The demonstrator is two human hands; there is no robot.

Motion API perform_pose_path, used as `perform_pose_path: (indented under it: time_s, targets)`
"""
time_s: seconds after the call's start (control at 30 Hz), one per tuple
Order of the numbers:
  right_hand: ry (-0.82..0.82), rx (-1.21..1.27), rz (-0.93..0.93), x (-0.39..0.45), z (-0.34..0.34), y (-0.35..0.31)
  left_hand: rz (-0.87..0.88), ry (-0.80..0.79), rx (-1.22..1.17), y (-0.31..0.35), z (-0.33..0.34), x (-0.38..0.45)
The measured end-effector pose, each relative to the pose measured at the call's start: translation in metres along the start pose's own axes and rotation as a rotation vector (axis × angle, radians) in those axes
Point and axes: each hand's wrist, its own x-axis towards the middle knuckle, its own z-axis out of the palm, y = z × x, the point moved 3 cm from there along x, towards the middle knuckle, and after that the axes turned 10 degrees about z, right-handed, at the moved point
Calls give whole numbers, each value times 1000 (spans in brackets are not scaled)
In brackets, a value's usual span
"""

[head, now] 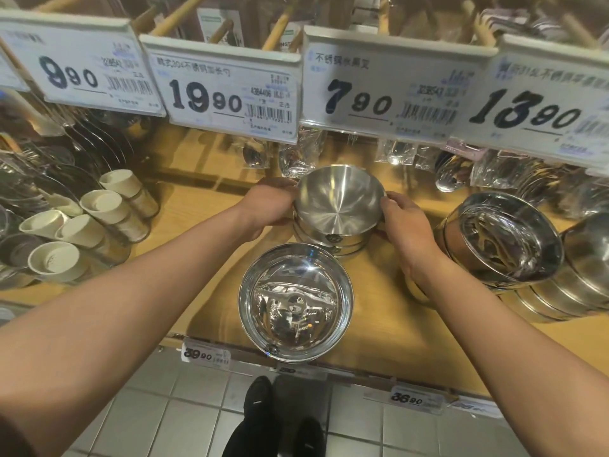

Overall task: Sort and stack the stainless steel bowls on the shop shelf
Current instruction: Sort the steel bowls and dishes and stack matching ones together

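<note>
Off to the left of the hands, pale cups [71, 232] lie on their sides in nested rows, well apart from the work. The left hand [268, 206] grasps the left rim of a brushed steel bowl [339, 201], fingers curled round its far edge. That bowl sits tilted on top of a short stack of bowls [342, 244] at the back of the wooden shelf [194, 225], its open mouth tipped toward the person, and I take it that it is being seated squarely into the one below. The right hand [407, 225] takes the opposite rim, thumb on the edge and fingers down the side; holding both sides probably keeps it level so it nests without jamming. Just nearer than the hands, between the two forearms, a shinier, wider bowl [296, 303] stands alone at the shelf's front lip, likely waiting for its own pile since its finish differs. Right of the right hand another stack of polished bowls [504, 239] leans over, tipped on a lower pile. Above everything hang price tags [227, 87], with bagged spoons [448, 176] dangling behind.
</note>
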Motion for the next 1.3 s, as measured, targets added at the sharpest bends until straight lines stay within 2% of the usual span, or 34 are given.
perform_pose_path:
  time_s: [0.27,0.77,1.0,1.1,1.3]
  targets:
    - [-18,-21,-78,5,3,-8,11,46,-17,1,1,-3]
    - [4,-61,-16,4,-1,-7,24,34,-20,2,-2,0]
    - [-18,-88,32,2,-2,-3,-70,2,-122,0,-4,-9]
    - [-5,-89,43,-8,-8,-4,-85,5,-158,4,-10,-16]
    - [-109,-52,33,-58,-4,-2,-65,24,-102,7,-29,-53]
